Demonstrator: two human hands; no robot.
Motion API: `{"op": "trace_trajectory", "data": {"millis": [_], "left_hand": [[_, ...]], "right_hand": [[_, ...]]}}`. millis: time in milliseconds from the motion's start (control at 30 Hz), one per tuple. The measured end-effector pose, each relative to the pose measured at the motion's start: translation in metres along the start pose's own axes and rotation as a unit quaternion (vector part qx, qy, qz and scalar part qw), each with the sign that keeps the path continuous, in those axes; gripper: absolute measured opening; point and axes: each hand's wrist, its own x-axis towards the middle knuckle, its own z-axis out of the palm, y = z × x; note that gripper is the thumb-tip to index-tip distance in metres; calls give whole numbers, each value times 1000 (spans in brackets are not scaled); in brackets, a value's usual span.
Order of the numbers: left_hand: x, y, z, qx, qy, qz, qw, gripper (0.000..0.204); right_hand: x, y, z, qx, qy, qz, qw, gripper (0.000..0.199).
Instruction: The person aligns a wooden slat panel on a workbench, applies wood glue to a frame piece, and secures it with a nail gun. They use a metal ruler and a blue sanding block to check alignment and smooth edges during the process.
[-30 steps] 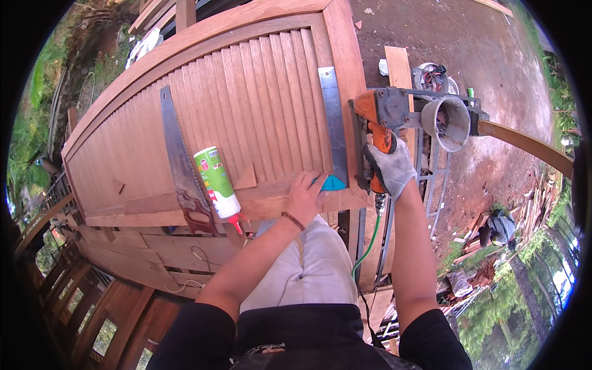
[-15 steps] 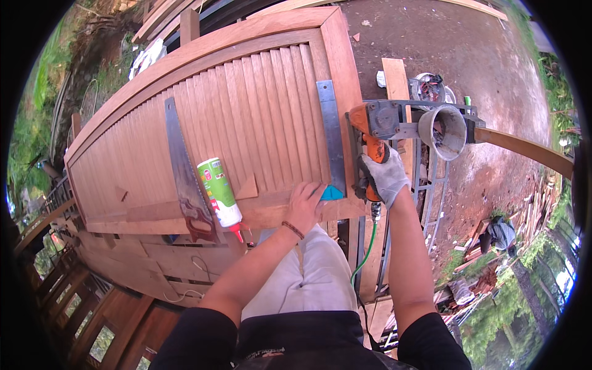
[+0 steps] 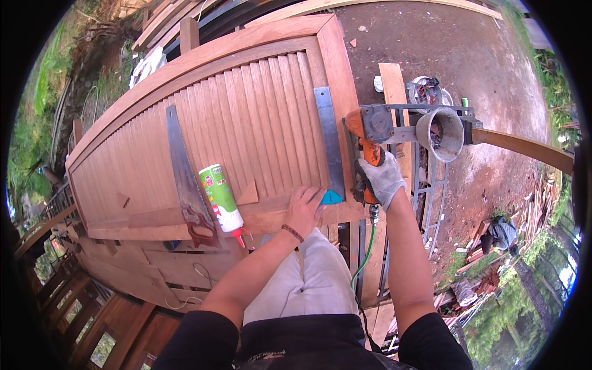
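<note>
A louvred wooden door panel (image 3: 336,58) lies flat in front of me. My right hand (image 3: 383,179), in a grey-white glove, is closed round the handle of an orange nail gun (image 3: 370,150) at the panel's right end. A green air hose (image 3: 368,256) runs down from its handle. Bare, with a cord round the wrist, my left hand (image 3: 304,207) rests on the panel's near rail, fingers stretched out. Its fingertips touch or nearly touch the teal stock of a try square (image 3: 331,145), whose steel blade lies along the right end of the louvres.
Left of my left hand lie a triangular wood offcut (image 3: 248,193), a green-and-white glue bottle (image 3: 221,197) with a red nozzle, and a handsaw (image 3: 183,166). Grey buckets (image 3: 449,137) and a metal ladder-like frame (image 3: 435,203) stand to the right. Another person (image 3: 501,235) is farther off.
The view has shifted slightly, so the panel sits a little lower. Both hands keep their places on the rail and the nail gun.
</note>
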Motion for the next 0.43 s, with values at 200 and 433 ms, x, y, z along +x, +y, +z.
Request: {"op": "trace_trajectory", "data": {"millis": [200, 433], "left_hand": [[-1, -2, 1, 2, 2, 12, 1000, 48], [-5, -13, 12, 12, -6, 11, 1000, 49]], "right_hand": [[5, 15, 5, 31, -5, 9, 999, 35], [-4, -16, -4, -63, 11, -13, 998, 36]]}}
